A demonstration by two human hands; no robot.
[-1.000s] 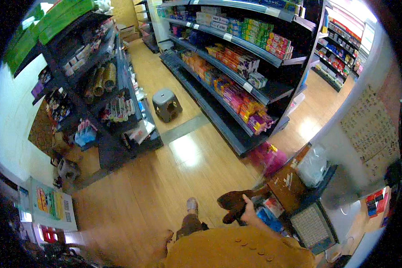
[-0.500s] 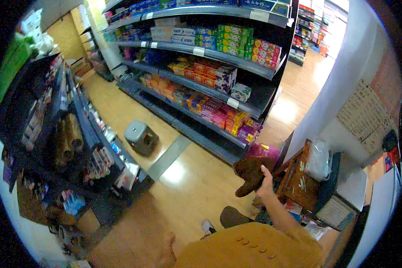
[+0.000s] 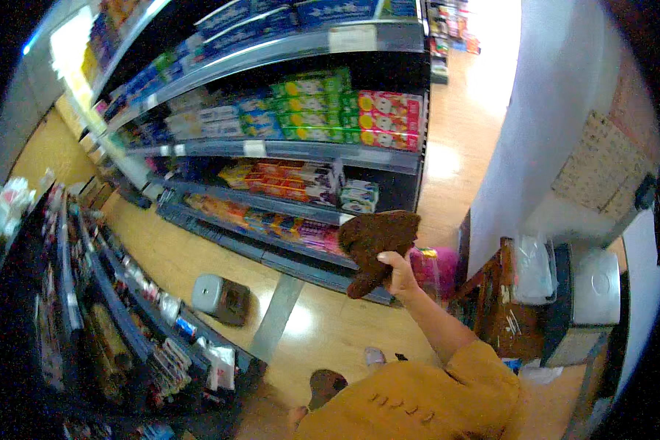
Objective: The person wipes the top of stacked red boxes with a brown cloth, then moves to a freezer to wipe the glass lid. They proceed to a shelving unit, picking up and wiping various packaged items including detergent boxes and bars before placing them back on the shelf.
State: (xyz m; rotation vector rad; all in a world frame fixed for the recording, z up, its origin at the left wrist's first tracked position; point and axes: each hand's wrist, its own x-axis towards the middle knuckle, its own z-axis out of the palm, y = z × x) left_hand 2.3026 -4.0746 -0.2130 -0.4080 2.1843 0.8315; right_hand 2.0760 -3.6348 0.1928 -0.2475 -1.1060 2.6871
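My right hand (image 3: 398,274) is raised in front of the shelf unit, its fingers closed on a dark brown cloth (image 3: 378,238). The cloth hangs bunched and folded, with one end drooping below my thumb. Behind it are shelves of small boxes, among them green boxes (image 3: 312,110), red boxes (image 3: 389,121) and orange boxes (image 3: 279,180). The cloth hides part of the lower shelves; whether it touches them I cannot tell. Only a sliver of my left hand (image 3: 298,415) shows at the lower edge, beside my mustard-coloured top, and its fingers are hidden.
A grey stool (image 3: 220,297) stands on the floor between the shelves and a low dark rack (image 3: 136,323) at left. To the right are a pink wrapped bundle (image 3: 434,268), a wooden table (image 3: 495,326) with a clear plastic bag (image 3: 532,268), and a grey-white box-shaped thing (image 3: 596,286).
My right hand has lifted the cloth up and leftward, across the shelf fronts. The view has turned and come closer to the shelves. My left forearm has mostly left the picture.
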